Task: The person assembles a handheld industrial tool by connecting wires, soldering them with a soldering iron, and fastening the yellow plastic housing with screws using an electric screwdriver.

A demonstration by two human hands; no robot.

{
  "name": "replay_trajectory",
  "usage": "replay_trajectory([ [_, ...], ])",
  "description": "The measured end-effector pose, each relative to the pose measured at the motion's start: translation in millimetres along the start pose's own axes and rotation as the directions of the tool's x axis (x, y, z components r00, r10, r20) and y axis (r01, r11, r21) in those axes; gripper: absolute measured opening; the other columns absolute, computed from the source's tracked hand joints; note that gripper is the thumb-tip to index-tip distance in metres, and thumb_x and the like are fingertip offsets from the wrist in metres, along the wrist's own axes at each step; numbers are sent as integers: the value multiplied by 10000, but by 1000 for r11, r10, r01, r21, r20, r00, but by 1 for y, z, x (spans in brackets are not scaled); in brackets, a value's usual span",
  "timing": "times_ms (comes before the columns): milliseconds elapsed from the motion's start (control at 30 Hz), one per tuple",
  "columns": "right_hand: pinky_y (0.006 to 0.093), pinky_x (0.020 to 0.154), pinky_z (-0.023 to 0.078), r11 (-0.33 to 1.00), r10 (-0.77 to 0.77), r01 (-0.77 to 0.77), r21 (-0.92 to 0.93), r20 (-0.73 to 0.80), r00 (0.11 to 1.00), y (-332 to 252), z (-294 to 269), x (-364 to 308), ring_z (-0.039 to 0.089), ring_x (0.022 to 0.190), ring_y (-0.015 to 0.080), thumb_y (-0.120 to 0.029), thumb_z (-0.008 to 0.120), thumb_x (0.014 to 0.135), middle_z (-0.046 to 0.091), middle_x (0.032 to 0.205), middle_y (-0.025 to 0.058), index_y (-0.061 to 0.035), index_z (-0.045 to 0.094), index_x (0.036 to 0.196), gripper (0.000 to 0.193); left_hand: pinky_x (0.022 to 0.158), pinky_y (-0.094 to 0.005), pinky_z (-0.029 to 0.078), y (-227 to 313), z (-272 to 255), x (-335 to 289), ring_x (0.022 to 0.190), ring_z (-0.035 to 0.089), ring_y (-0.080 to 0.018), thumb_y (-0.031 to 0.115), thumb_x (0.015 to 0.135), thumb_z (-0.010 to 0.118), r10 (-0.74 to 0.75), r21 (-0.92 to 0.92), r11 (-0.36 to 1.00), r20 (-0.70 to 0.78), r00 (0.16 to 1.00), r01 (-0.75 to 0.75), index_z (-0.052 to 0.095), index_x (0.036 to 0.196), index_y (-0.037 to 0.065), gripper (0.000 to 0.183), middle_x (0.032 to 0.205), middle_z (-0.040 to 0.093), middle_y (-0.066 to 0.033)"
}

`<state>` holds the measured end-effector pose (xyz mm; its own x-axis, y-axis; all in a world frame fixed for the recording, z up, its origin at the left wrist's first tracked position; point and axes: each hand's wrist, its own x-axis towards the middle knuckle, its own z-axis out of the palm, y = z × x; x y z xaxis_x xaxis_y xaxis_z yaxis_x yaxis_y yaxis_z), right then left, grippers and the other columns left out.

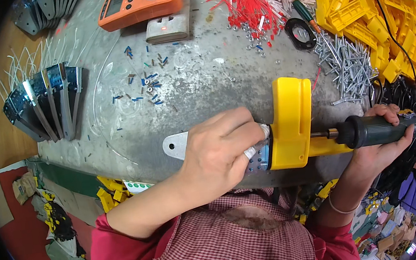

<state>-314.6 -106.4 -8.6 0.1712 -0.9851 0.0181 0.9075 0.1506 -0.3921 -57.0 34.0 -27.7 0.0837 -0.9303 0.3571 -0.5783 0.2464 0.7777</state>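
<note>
My left hand (216, 152) is closed round a flat metal blade-like piece (173, 146), whose rounded, holed end sticks out to the left. White wrapping shows on its fingertips. On the right, this piece joins a yellow plastic handle part (292, 119) near the table's front edge. In my right hand (380, 135) lies a dark green power screwdriver (371, 130), held level. Its shaft points left and reaches the yellow part's right side; the tip is hidden. My left palm and the covered middle of the metal piece are out of sight.
Silver screws (345, 66) lie right of centre, beside yellow plastic parts (380, 10) and a green-handled screwdriver (305, 14). Red-ended leads (253, 10) lie at the back. An orange meter (140, 3), a power strip (167, 28), small blue sleeves (150, 82) and dark metal pieces (49, 103) are further left.
</note>
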Motion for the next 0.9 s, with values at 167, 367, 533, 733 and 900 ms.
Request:
replay_trajectory([
  [167, 347, 859, 460, 994, -67, 63, -85, -34, 997, -3, 3, -1, 547, 788, 167, -243, 640, 867, 503, 803, 50, 18, 459, 1106, 398, 619, -325, 482, 1, -4, -2, 724, 621, -251, 42, 733, 697, -77, -28, 996, 71, 994, 79, 638, 932, 18, 209, 856, 616, -103],
  [367, 350, 807, 448, 990, -128, 134, -47, 108, 986, -24, 7, -32, 472, 738, 146, -299, 566, 883, 423, 771, 15, 5, 441, 1130, 411, 971, -517, 387, 19, 4, -17, 1165, 510, -358, 310, 738, 718, 100, 351, 927, 112, 989, -134, 472, 1318, 11, 698, 1275, 533, -178],
  [533, 359, 817, 438, 994, -101, 103, -24, 71, 992, -12, -1, -43, 469, 740, 155, -351, 529, 893, 423, 782, 22, -15, 435, 1113, 413, 990, -508, 383, 17, 6, -16, 1173, 521, -392, 403, 721, 771, 17, 296, 954, 89, 996, -43, 454, 1323, -7, 795, 1237, 558, -196],
  [733, 362, 814, 440, 997, -62, 58, 58, 72, 995, -7, -9, -43, 479, 737, 158, -353, 547, 881, 435, 780, 22, -24, 444, 1077, 396, 971, -479, 389, 11, 3, -14, 1128, 536, -377, 323, 716, 761, 55, 233, 969, 131, 990, -85, 513, 1254, 6, 672, 1229, 567, -176],
  [900, 358, 828, 440, 982, -7, -7, 190, 75, 997, -7, -6, -43, 480, 744, 158, -313, 588, 863, 441, 779, 19, -23, 443, 1076, 387, 968, -485, 384, 13, 2, -14, 1142, 515, -361, 282, 705, 747, 18, 227, 973, 137, 990, -49, 527, 1238, 30, 629, 1243, 558, -154],
])
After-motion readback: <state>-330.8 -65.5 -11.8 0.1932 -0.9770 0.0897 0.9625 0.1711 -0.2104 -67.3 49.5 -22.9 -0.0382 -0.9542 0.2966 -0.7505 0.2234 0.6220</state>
